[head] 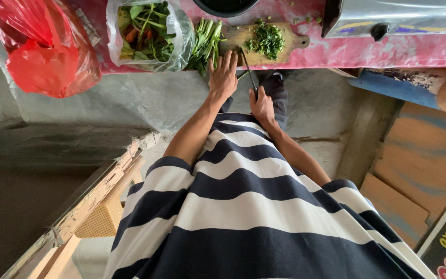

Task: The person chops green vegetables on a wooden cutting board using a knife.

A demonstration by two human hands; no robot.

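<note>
Two hands at a chopping board on a pink tabletop (388,51), seen from above.

The left hand (223,77) reaches forward, arm nearly straight, fingers (226,58) spread wide and laid flat at the near edge of the one wooden cutting board (243,44), beside one bundle of green stalks (205,44). The right hand (262,107), drawn back nearer the body, has its fingers closed round the handle of one knife (249,72), blade pointing to the board. One heap of chopped greens (267,39) lies on the board. Two bags stand left: one clear bag (148,33) of vegetables, one red bag (42,46).
</note>
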